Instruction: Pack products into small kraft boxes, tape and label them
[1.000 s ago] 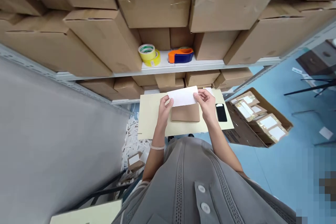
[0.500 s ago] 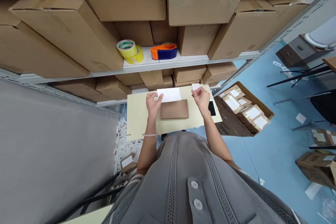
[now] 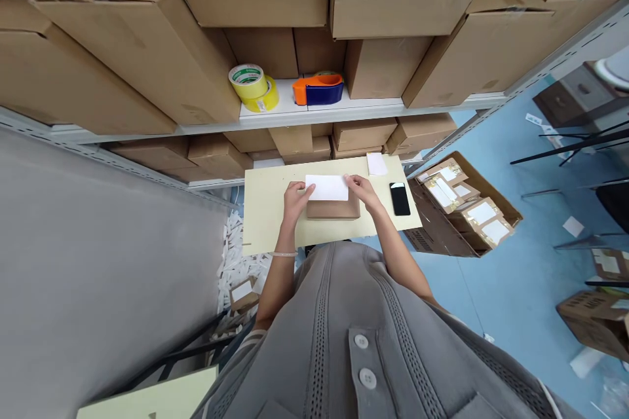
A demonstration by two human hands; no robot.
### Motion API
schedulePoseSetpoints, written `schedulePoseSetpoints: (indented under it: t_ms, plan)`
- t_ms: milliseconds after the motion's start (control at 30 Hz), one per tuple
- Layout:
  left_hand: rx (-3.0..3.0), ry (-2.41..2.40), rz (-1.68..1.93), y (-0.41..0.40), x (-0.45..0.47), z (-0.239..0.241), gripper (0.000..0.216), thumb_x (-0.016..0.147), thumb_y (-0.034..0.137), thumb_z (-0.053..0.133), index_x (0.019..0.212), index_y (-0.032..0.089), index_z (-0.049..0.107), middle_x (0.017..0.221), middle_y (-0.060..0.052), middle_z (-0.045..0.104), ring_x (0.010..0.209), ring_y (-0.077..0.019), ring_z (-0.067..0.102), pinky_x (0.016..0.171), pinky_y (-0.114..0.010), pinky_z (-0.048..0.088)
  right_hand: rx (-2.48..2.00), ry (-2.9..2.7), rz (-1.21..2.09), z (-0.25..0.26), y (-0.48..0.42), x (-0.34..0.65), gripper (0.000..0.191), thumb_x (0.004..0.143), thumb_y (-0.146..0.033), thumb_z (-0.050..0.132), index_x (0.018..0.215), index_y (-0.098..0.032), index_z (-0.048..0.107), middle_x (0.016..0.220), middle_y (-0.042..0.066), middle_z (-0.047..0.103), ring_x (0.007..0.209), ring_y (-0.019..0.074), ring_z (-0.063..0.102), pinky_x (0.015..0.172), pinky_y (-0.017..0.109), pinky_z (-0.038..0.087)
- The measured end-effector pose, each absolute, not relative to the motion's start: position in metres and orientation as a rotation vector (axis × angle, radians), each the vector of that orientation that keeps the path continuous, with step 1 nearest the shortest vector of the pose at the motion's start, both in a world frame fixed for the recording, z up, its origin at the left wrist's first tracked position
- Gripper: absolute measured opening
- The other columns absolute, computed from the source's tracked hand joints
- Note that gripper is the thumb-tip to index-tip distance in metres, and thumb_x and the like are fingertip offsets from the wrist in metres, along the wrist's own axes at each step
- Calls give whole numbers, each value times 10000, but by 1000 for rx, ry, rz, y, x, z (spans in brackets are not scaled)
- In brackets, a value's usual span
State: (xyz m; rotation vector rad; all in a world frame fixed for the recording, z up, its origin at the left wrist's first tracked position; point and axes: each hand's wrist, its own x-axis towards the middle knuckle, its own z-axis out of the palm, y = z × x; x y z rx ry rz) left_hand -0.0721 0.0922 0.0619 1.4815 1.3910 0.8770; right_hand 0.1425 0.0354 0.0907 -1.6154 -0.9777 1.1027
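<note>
A blank white label point(image 3: 327, 188) is stretched between my hands, over the back part of a small brown cardboard box point(image 3: 333, 210). My left hand point(image 3: 295, 200) pinches the label's left end, thumb on top. At its right end, my right hand point(image 3: 361, 188) grips the upper corner between thumb and fingers. Whether the label touches the box top I cannot tell. The box lies on a pale yellow tabletop point(image 3: 265, 209). Behind my right hand lies a small white paper stack point(image 3: 376, 163), and a black phone point(image 3: 400, 199) rests to the right.
Above the table, a shelf point(image 3: 196, 128) holds large cartons, yellow tape rolls point(image 3: 253, 88) and an orange-and-blue tape dispenser point(image 3: 318, 90). An open carton point(image 3: 464, 167) with labelled parcels stands at the right. Paper strips point(image 3: 230, 262) litter the floor at the left, beside a grey wall point(image 3: 108, 262).
My right hand has moved left from the white paper stack to the label's right end. The label now lies over the box, still held by my left hand. The view has shifted slightly.
</note>
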Motion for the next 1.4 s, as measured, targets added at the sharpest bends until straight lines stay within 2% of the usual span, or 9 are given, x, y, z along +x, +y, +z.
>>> schedulePoseSetpoints:
  t_ms: [100, 200, 300, 400, 600, 800, 933, 1100, 1400]
  plan:
    - [1426, 1393, 863, 89, -71, 50, 298, 748, 484, 678, 698, 199, 605, 994, -70, 622, 981, -206, 604, 925, -328, 450, -1644, -1001, 1170, 80, 30, 144, 500, 635, -686, 669, 739, -199, 618, 773, 26, 649, 773, 188, 575, 714, 294, 438]
    - [1424, 1380, 835, 83, -66, 35, 282, 763, 480, 664, 713, 205, 625, 1044, -81, 632, 1062, -229, 597, 988, -356, 438, -1776, -1062, 1112, 62, 20, 147, 451, 593, -645, 693, 597, -217, 548, 707, 17, 610, 761, 197, 561, 713, 303, 428]
    - [1492, 1413, 733, 71, -59, 18, 209, 753, 417, 692, 747, 213, 645, 1095, -88, 640, 1187, -251, 544, 1090, -400, 372, -1937, -1077, 918, 43, 8, 153, 433, 594, -614, 693, 521, -230, 507, 738, 21, 627, 871, 222, 568, 784, 311, 427]
    - [1540, 1459, 612, 57, -53, 4, 170, 752, 362, 712, 825, 216, 664, 1186, -104, 619, 1284, -271, 477, 1148, -441, 297, -1991, -1021, 931, 27, -4, 157, 418, 579, -615, 704, 519, -234, 542, 770, 19, 658, 927, 237, 582, 803, 312, 437]
    - [1560, 1439, 697, 47, -71, -11, 303, 863, 356, 592, 1123, 203, 616, 1292, -127, 577, 1329, -238, 435, 1138, -391, 324, -1894, -811, 1081, 11, -20, 173, 458, 470, -646, 772, 547, -227, 605, 782, 30, 685, 926, 270, 609, 805, 337, 453]
    - [1218, 1479, 551, 41, -100, -27, 368, 945, 400, 479, 1250, 196, 505, 1320, -139, 592, 1258, -205, 549, 1081, -358, 398, -1772, -545, 1284, 3, -44, 194, 475, 361, -566, 875, 616, -208, 693, 782, 45, 713, 933, 270, 617, 880, 354, 431]
    - [1165, 1515, 460, 27, -94, -23, 468, 934, 515, 468, 1281, 202, 491, 1343, -159, 590, 1285, -252, 537, 1087, -395, 387, -1689, -589, 1424, -1, -50, 185, 452, 391, -563, 877, 623, -211, 715, 782, 38, 724, 918, 251, 629, 918, 357, 423]
    - [1228, 1526, 464, 33, -88, -1, 541, 914, 622, 412, 1256, 219, 524, 1359, -133, 585, 1274, -269, 542, 1074, -403, 395, -1694, -673, 1410, 13, -36, 184, 449, 406, -573, 870, 660, -225, 741, 817, 27, 739, 927, 265, 638, 933, 386, 429]
    - [1253, 1510, 590, 58, -93, 20, 592, 932, 615, 382, 1370, 224, 454, 1258, -135, 653, 1242, -256, 561, 1066, -415, 387, -1566, -667, 1379, 34, -12, 200, 454, 447, -535, 881, 736, -208, 758, 857, 50, 750, 978, 253, 625, 934, 360, 424]
